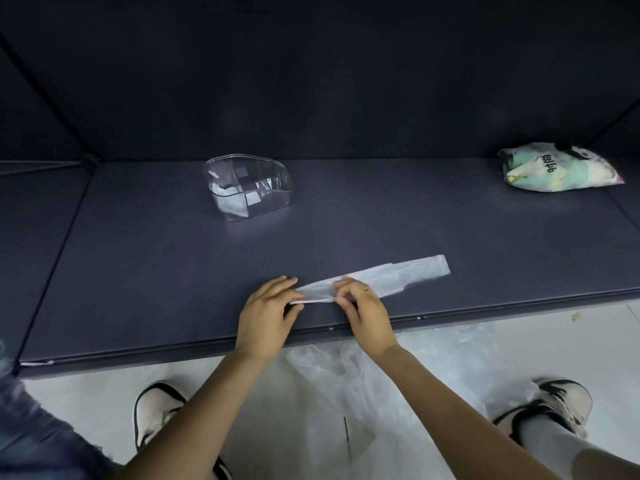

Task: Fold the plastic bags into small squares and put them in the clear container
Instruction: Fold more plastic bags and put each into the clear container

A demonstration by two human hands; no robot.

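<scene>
A translucent plastic bag [391, 277], folded into a long narrow strip, lies on the dark table near its front edge, running up to the right. My left hand [268, 315] pinches the strip's left end. Close beside it, my right hand [363, 306] pinches the strip with curled fingers, so that the stretch between the hands lifts slightly. The clear container [247, 185] stands farther back, left of centre, with a white folded piece inside its left compartment.
A printed bag [557, 168] stuffed with more bags lies at the table's far right. Loose clear plastic bags [363, 393] lie on the pale floor between my shoes. The table's front edge [138, 349] runs just below my hands.
</scene>
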